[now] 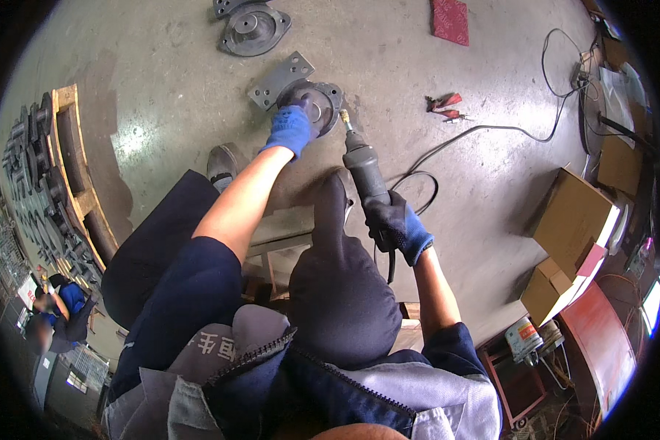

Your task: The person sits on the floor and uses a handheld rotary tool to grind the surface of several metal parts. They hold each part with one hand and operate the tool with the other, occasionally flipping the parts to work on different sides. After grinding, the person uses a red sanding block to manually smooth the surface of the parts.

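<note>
R hand (397, 226), blue-gloved, clenched round the body of a dark handheld grinder (365, 171); tool's long axis runs near-to-far, leaning slightly left, brass-coloured tip (344, 117) at the far end, just beside the right edge of the workpiece. L hand (291, 129), also blue-gloved, pressed palm-down on the round flanged metal part (323, 103) lying on the concrete floor (161, 95); fingers curl over its near-left rim, so holding it down rather than lifting, as far as can be judged. Part sits far of the person's knees, far-left of the R grip; L hand is already on it, R hand well back along the tool. A flat rectangular metal plate (280, 79) w/ corner holes touches or underlies the part on its far-left side; cannot tell which. Black cable or hose (418, 180) trails from the tool's near end and loops rightward over the floor. Open room: bare floor to the right of the part and tip, up to small red-handled tools (444, 104). Further off: a second flanged part (254, 29) at far, red pad (449, 19) far-right, wooden pallet (77, 169) stacked w/ dark castings at left, cardboard boxes (572, 220) at right.
</note>
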`<state>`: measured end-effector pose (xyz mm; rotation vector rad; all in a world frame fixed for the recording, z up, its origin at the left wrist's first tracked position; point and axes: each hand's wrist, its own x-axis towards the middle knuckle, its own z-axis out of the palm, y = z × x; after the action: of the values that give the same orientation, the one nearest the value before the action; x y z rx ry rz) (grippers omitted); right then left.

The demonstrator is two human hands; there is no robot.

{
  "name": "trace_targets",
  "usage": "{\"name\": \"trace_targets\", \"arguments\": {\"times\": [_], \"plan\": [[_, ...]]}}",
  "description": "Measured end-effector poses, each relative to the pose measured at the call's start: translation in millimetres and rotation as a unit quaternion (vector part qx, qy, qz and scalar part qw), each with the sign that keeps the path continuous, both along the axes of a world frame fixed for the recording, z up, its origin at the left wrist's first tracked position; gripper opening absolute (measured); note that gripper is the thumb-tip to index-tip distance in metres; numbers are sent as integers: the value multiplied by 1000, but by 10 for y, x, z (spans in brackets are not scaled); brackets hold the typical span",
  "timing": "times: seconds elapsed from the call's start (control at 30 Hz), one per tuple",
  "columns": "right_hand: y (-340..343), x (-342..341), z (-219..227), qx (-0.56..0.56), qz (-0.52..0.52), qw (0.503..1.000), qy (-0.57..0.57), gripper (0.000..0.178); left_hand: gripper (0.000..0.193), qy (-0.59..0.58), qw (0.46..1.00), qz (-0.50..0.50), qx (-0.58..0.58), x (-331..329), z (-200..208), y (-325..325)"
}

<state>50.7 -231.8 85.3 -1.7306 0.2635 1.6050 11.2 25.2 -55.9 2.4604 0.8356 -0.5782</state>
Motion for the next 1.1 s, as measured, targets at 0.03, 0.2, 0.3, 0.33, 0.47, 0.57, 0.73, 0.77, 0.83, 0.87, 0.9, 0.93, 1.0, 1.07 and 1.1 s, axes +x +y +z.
{"name": "trace_targets", "arguments": {"times": [0.03, 0.2, 0.3, 0.33, 0.47, 0.57, 0.73, 0.77, 0.83, 0.87, 0.9, 0.93, 1.0, 1.07, 1.1], "plan": [[14, -14, 16, 0, 0, 1000, 5, 38, 80, 8, 1000, -18, 7, -6, 27, 10], [41, -186, -111, -6, 17, 1000, 4, 40, 72, 17, 1000, -3, -6, -103, 109, 42], [125, -252, -201, -27, 27, 999, -29, 44, 68, -117, 974, 193, 10, -343, 20, -226], [200, -228, -192, -36, 41, 998, -33, 41, 66, -48, 936, 310, -161, -469, -134, -261], [333, -89, -86, -31, 68, 997, -5, 46, 67, 59, 732, 433, -522, -373, 874, -650], [383, -5, -120, -9, 190, 980, -65, 46, 65, 49, 709, 434, -554, -389, 525, -840], [178, 82, -355, 93, 235, 963, -92, 41, 77, -41, 725, 385, -570, -427, 242, -1000], [205, 82, -270, 32, 158, 987, 2, 41, 79, -85, 733, 363, -569, -454, 142, -1043], [-18, 114, -640, 113, 223, 968, -24, 42, 73, -205, 715, 331, -581, -413, -101, -1156], [182, 179, -273, 46, 109, 989, 87, 42, 67, -158, 671, 389, -610, -377, 167, -1156], [12, 133, -404, 121, 73, 988, 68, 41, 60, -117, 621, 449, -632, -318, 494, -1145], [-40, 101, -349, 149, 60, 985, 56, 42, 57, -103, 561, 486, -662, -331, 336, -1130], [-151, 83, -168, 165, -34, 984, 65, 42, 54, -141, 553, 488, -661, -285, 99, -1180], [-255, 61, -98, 182, -29, 983, 25, 42, 55, -167, 584, 480, -633, -286, -40, -1238], [-301, 49, -95, 201, 48, 977, -46, 42, 55, -137, 562, 503, -642, -285, -111, -1257]]}}
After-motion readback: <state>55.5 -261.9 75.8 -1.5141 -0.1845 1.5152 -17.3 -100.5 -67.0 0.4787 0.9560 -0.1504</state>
